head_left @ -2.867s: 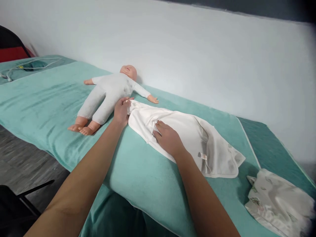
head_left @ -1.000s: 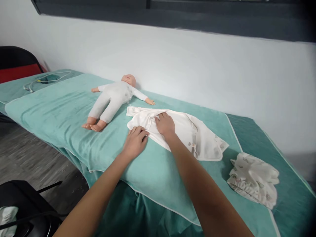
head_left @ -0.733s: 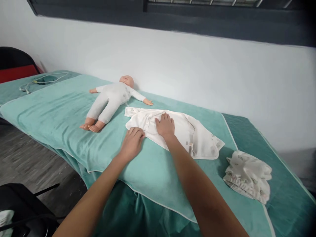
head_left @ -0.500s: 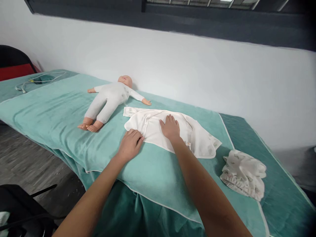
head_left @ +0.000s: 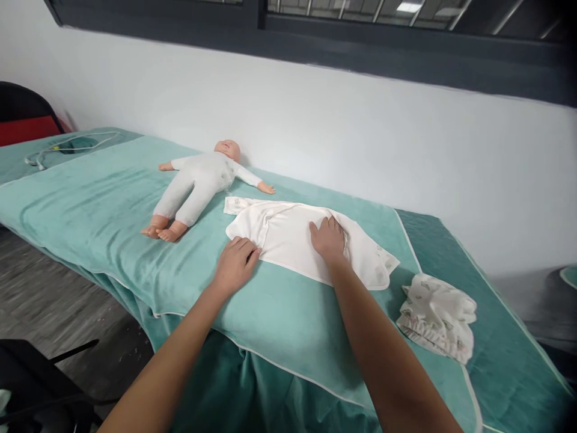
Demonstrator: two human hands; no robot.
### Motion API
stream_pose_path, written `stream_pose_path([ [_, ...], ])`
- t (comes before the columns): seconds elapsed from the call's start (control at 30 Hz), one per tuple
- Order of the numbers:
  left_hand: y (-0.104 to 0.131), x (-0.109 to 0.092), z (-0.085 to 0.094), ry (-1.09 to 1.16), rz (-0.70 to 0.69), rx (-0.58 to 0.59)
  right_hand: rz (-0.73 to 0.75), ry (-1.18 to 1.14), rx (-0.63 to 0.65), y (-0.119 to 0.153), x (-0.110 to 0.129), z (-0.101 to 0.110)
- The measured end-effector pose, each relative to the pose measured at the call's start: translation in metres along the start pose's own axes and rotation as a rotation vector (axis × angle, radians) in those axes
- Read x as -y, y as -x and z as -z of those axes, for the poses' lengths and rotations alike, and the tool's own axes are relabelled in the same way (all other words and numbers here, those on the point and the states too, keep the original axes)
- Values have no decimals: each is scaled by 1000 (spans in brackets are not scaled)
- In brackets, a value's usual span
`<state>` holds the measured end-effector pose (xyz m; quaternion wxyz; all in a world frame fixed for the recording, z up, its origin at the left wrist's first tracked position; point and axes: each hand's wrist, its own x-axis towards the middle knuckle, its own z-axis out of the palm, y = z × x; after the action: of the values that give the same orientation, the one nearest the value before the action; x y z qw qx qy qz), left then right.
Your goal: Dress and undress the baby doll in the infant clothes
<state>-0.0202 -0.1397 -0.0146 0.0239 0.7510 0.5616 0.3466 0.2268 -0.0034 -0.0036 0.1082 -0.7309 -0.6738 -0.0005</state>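
Note:
A white baby top point(head_left: 288, 231) lies spread out on the green cloth, with printed patches at its sleeve ends. My right hand point(head_left: 329, 237) rests palm down on it, right of the middle, fingers stretched out and thumb apart. At the near left edge of the garment lies my left hand point(head_left: 237, 261), back upward, its thumb away from the other fingers and close to the hem. Its fingertips bend down to the cloth and are partly hidden. Beyond it, a baby doll point(head_left: 205, 174) in a white suit lies on its back, arms spread.
A folded bundle of printed white fabric point(head_left: 437, 316) sits at the right on the green cover point(head_left: 288, 307). At the far left lies a pale looped cord point(head_left: 72, 147). A white wall point(head_left: 315, 120) rises behind the table; a dark chair point(head_left: 40, 379) stands at lower left.
My right hand has slid to the right across the top. My left hand stays near the left hem. The view has shifted slightly.

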Motion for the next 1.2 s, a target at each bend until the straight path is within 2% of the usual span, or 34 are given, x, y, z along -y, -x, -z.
stream_pose_path([
  [0.23, 0, 1, 0, 26, 19, -17, -85, 10, -7, -8, 0, 1],
  [0.43, 0, 1, -1, 51, 28, -52, 0, 48, -21, 0, 1, 2],
  [0.63, 4, 3, -2, 74, 81, -140, 187, 83, 53, 32, -5, 7],
  [0.77, 3, 6, -1, 100, 169, -163, 240, 48, 106, 66, -10, 18],
  [0.83, -2, 12, 6, 104, 183, -159, 252, 33, 131, 79, -12, 22],
  [0.9, -10, 24, 22, 69, 156, -168, 279, 13, 153, 80, -11, 26],
  [1.0, -27, 57, 57, -62, 126, -243, 326, -70, 157, 55, 7, 29],
  [1.1, -46, 105, 92, -215, 176, -292, 333, -251, 144, 5, 55, 29],
  [1.2, -64, 155, 114, -256, 365, -236, 317, -457, 101, -56, 126, 25],
])
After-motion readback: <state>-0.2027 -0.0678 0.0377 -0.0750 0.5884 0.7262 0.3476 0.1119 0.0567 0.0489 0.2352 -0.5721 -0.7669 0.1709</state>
